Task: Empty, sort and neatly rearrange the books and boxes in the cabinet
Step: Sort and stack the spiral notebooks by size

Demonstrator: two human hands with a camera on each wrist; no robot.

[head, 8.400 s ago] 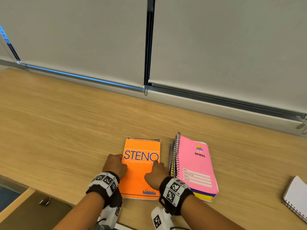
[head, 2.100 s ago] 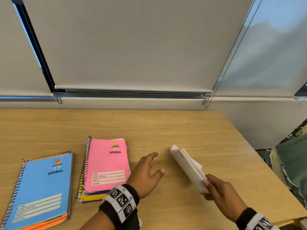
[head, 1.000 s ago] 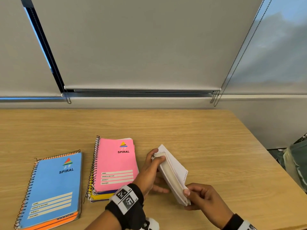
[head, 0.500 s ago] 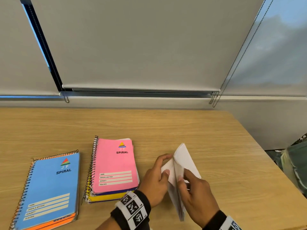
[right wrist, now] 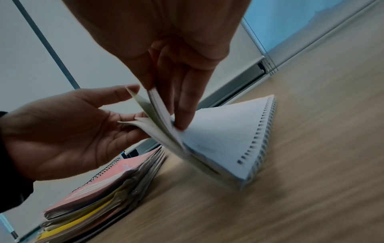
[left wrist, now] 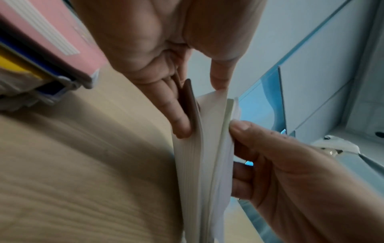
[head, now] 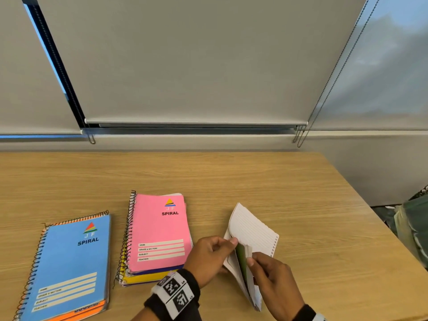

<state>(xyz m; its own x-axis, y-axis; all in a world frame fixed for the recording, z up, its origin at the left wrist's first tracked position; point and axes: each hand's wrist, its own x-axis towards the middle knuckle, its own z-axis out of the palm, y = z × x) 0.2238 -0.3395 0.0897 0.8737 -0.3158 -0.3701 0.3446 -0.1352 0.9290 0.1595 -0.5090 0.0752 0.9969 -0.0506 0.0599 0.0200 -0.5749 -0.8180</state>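
Note:
A white-paged spiral notebook stands on edge on the wooden table, fanned open, with a lined page leaning right and a green sheet showing inside. My left hand pinches a bundle of its pages from the left, thumb on top. My right hand pinches other pages from the right. In the left wrist view the page block sits between both hands. The right wrist view shows the punched lined page under my right fingers.
A stack of spiral notebooks topped by a pink one lies just left of my left hand. Farther left a blue spiral notebook rests on an orange one. The table's right edge is close; closed roller blinds hang behind.
The white notebook came from my right hand alone into both hands beside the pink stack. Its pages have fanned open, and my right hand slid up from its lower edge to the pages.

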